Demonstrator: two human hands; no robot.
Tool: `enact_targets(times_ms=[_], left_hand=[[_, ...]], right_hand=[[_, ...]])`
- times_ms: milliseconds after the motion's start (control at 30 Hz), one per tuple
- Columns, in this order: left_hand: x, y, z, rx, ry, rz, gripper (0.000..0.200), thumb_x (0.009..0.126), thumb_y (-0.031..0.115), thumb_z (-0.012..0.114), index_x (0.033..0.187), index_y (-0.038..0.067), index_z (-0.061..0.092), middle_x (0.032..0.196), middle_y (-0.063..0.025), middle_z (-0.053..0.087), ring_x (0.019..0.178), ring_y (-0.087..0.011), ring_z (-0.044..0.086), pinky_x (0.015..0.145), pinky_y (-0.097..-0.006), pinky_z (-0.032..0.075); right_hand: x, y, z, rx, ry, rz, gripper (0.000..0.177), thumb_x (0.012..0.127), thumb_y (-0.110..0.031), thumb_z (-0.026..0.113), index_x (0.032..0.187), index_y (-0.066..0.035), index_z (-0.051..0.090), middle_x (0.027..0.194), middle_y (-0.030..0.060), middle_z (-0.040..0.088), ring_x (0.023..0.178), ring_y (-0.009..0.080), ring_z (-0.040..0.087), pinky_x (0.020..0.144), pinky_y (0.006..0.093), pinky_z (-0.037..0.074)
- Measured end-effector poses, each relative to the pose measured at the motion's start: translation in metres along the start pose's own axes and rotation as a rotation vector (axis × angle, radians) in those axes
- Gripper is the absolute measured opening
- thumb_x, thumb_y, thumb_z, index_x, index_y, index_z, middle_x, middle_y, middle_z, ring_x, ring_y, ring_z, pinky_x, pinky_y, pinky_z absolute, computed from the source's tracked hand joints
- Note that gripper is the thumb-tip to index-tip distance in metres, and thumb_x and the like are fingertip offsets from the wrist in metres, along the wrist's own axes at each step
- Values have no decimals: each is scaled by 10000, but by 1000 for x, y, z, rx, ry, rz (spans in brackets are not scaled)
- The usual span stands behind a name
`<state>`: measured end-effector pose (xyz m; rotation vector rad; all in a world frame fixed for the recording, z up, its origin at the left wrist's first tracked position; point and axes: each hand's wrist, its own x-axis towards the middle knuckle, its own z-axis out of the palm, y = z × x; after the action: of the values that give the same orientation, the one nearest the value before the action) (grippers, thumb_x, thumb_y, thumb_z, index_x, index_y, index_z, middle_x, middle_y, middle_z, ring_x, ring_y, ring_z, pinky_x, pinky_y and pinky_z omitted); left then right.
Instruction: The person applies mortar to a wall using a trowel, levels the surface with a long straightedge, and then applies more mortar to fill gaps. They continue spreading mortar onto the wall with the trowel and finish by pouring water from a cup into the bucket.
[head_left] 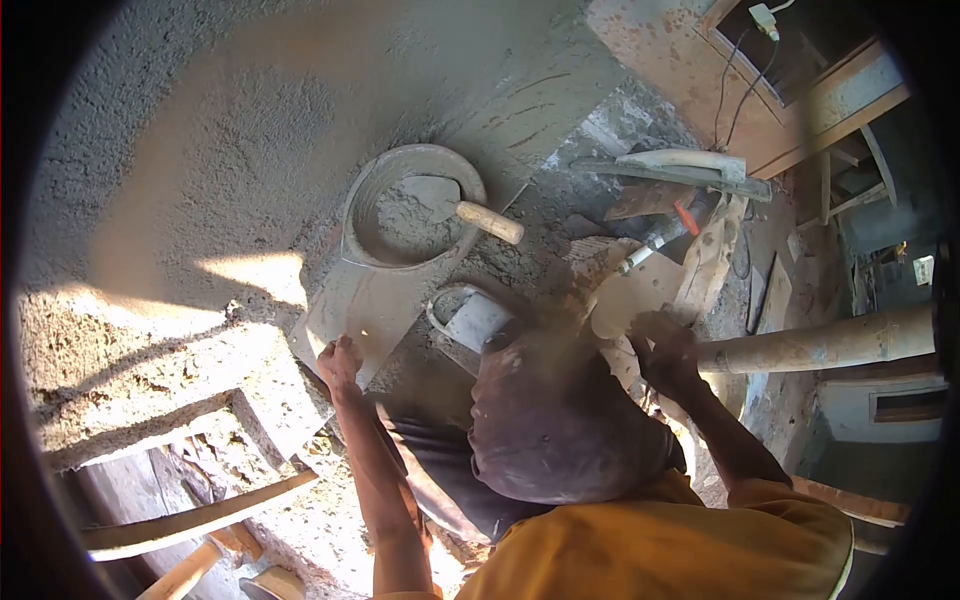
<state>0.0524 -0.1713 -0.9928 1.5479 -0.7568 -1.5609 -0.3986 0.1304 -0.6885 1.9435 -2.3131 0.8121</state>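
Observation:
My left hand [340, 362] is closed near the lower edge of a flat board [375, 305]; what its fingers hold, if anything, is too small to tell. My right hand [665, 352] is closed beside a pale, blurred object [617, 305], and what it grips is unclear. A round basin [358, 240] contains wet grey mortar and a trowel [488, 221] with a wooden handle. Between the hands and nearer the basin lies a small pail-like container [478, 320].
A capped head [570, 425] and yellow shirt [650, 550] fill the lower middle. Rough mortar [200, 200] spreads at upper left. A long float [680, 170] lies upper right, above a red-handled tool [687, 218]. A thick pole [820, 345] extends right; a rectangular recess [245, 425] is lower left.

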Motion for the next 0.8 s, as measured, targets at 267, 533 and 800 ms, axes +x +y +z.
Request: enact_targets(times_ms=[267, 533, 800], left_hand=[[-43, 34, -4, 3, 158, 6, 227, 940, 171, 722, 831, -24, 679, 687, -51, 629, 567, -120, 583, 507, -267, 441], [-70, 37, -28, -74, 94, 115, 267, 1004, 260, 700, 942, 6, 647, 711, -8, 562, 563, -89, 512, 505, -244, 399], [-90, 53, -47, -150, 277, 11, 262, 1037, 263, 702, 965, 12, 693, 732, -41, 653, 550, -145, 592, 509, -286, 443]], right_hand=[[145, -55, 43, 289, -22, -185, 184, 904, -86, 786, 1073, -15, 765, 987, 160, 764, 909, 304, 769, 792, 388, 598], [210, -97, 115, 842, -442, 120, 335, 1010, -242, 736, 1156, 59, 741, 990, 125, 782, 906, 166, 757, 834, 315, 591], [234, -111, 143, 1036, -569, 172, 400, 1012, -235, 727, 1193, 120, 701, 972, 161, 773, 874, 193, 771, 762, 304, 632]])
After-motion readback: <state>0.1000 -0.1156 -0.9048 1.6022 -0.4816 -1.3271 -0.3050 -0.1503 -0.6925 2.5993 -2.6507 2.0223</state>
